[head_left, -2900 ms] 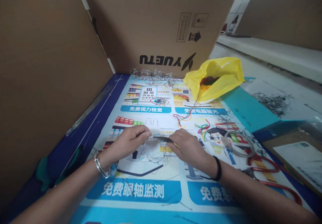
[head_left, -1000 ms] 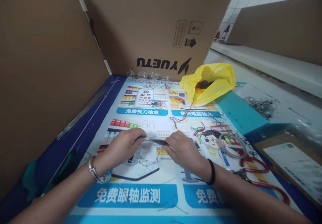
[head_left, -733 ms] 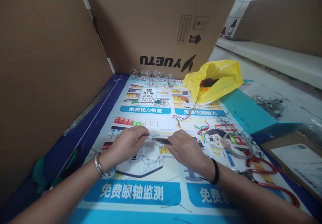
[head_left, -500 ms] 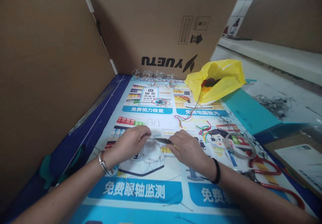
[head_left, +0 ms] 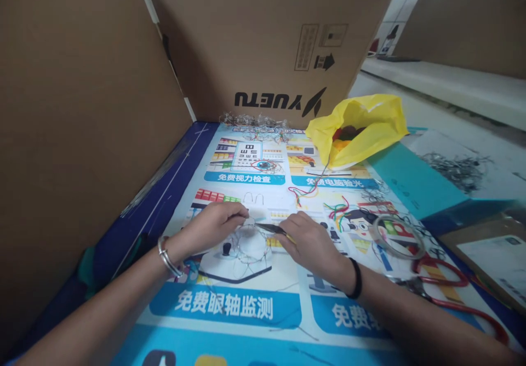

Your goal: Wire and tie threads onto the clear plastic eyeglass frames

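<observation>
The left hand [head_left: 217,224] reaches in palm down, thumb and fingertips pinched together at the far edge of a round ring of thin silvery wire [head_left: 250,261]. The right hand [head_left: 308,241], knuckles up, curls snugly around a slim, dark, pointed tool [head_left: 268,227], its tip aimed left, near the pinch; contact is unclear. The ring sits between the hands, over a blue-and-white printed poster [head_left: 230,341].

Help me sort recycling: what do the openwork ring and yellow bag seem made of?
The openwork ring: probably metal wire, dull silver, from its stiff bent strands. The yellow bag: plastic or nonwoven fabric, unclear which; matte, soft folds.
</observation>
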A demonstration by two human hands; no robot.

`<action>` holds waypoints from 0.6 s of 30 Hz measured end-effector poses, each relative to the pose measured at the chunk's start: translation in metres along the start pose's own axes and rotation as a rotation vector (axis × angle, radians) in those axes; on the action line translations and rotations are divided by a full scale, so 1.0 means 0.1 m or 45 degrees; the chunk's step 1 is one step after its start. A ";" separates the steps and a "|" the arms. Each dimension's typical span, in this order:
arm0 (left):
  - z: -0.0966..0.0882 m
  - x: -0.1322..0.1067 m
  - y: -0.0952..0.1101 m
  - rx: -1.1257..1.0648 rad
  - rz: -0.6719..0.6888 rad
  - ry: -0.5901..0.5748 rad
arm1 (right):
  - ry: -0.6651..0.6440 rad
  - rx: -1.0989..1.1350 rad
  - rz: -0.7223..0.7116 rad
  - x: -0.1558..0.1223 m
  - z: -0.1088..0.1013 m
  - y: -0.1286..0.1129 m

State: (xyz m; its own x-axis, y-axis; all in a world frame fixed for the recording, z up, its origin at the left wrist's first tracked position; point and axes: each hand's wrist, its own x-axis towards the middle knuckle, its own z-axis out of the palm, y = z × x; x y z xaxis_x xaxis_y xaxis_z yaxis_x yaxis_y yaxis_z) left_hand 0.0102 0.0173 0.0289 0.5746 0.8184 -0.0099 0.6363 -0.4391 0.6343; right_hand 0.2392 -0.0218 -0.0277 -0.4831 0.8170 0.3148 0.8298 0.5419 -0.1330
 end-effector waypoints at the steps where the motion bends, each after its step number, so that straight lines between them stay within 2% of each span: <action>1: 0.00 0.00 0.00 0.002 -0.005 0.009 | 0.011 -0.003 -0.003 0.00 0.01 0.00; 10: -0.06 -0.04 -0.03 0.033 0.003 -0.065 | -0.033 0.031 0.014 0.00 0.00 0.01; 18: -0.06 -0.05 -0.03 0.072 -0.063 -0.116 | -0.055 0.047 0.041 0.00 -0.01 0.00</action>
State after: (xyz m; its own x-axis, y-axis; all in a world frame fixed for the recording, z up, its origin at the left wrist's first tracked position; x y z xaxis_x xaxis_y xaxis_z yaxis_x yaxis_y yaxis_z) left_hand 0.0023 0.0169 0.0321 0.5845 0.8036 -0.1123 0.6916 -0.4211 0.5868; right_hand 0.2398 -0.0222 -0.0267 -0.4685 0.8416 0.2688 0.8347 0.5214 -0.1773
